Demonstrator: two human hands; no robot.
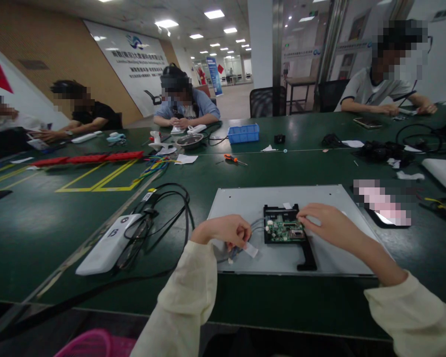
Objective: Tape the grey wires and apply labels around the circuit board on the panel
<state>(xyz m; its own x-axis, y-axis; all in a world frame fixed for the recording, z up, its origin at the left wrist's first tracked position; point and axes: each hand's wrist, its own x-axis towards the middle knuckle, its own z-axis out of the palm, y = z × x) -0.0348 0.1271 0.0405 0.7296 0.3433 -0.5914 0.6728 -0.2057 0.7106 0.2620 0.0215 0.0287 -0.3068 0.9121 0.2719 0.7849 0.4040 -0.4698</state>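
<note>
Circuit board (pixel 285 231): seated in a black plastic bracket (pixel 309 255) on the metal panel (pixel 241 199).
Left hand (pixel 235 231): board's 9 o'clock, fingertips pinching a pale tape strip (pixel 251 250) — grey cables (pixel 259 221) just beside.
Right hand (pixel 325 223): board's 2 o'clock, fingertips at the bracket's corner — whether grasping, cannot tell.
Blue basket (pixel 244 135): panel's 11 o'clock, contents too small to tell.
Metal bowl (pixel 190 145): panel's 10 o'clock, contents unclear.

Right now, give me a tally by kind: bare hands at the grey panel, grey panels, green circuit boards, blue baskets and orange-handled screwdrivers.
Bare hands: 2 (left hand, right hand)
Grey panel: 1
Green circuit board: 1
Blue basket: 1
Orange-handled screwdriver: 1
Total: 6
</note>
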